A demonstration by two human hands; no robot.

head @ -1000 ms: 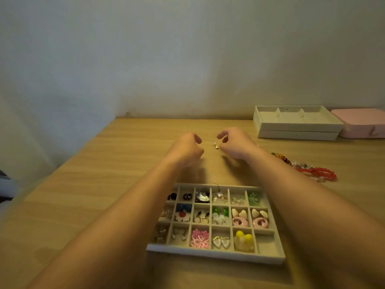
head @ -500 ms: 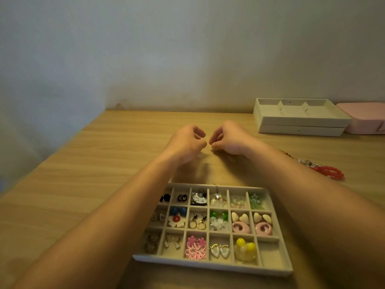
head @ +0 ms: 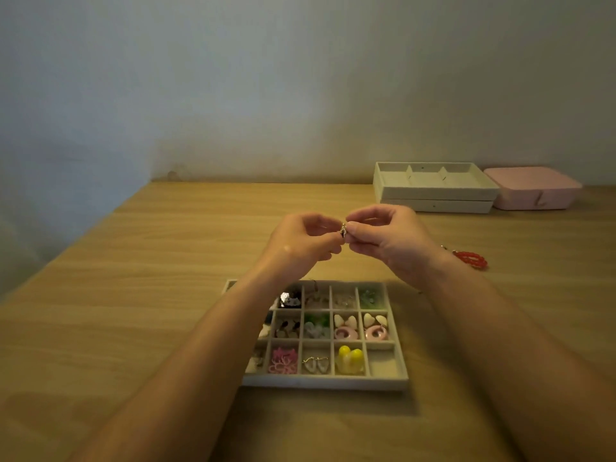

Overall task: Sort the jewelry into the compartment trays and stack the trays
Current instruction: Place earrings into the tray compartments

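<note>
Fingertips [head: 359, 229] of left hand [head: 300, 243] and right hand [head: 391, 240] pinch a tiny earring [head: 343, 230] mid-frame, probably fastening it before it's sorted. Below, the compartment tray [head: 326, 383] has its lower-right slot free. Red beads [head: 473, 260] lie right; stacked trays [head: 433, 196] sit upper right.

No writing, label, brand, number or sign can be read: the compartment tray [head: 325, 383], the stacked trays [head: 433, 205] at the surface's [head: 133, 295] far edge and the pink box [head: 533, 191] beside them look plain.
</note>
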